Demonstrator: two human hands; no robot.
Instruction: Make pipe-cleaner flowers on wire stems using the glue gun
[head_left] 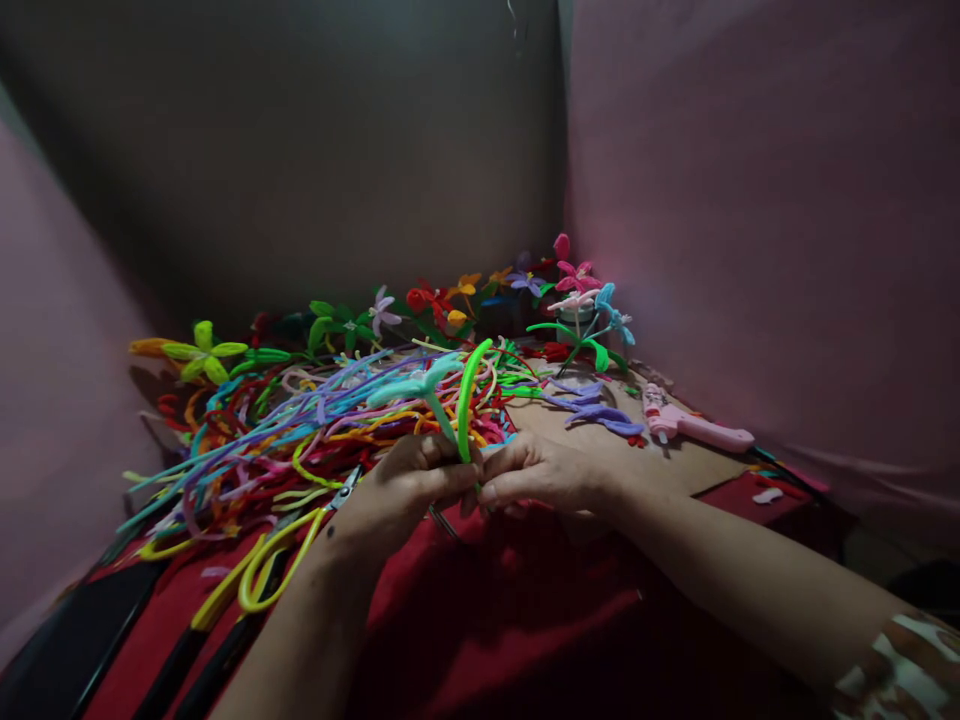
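Between my two hands is a pipe cleaner flower (441,400) with a pale turquoise head and stem, raised over the table. A bright green pipe cleaner (466,400) curves upward beside that stem. My left hand (420,475) pinches the stem and the lower end of the green piece between thumb and fingers. Touching its fingertips, my right hand (536,472) is closed in a pinch at the same spot, on the green pipe cleaner's lower part. The stem's bottom end is mostly hidden by the fingers.
Many loose pipe cleaners (247,460) are heaped behind and left of my hands. Yellow-handled pliers (259,570) lie near my left forearm. A pink glue gun (697,428) rests on cardboard (600,455) at right, beside purple petals (592,410). Finished flowers (202,352) line the back.
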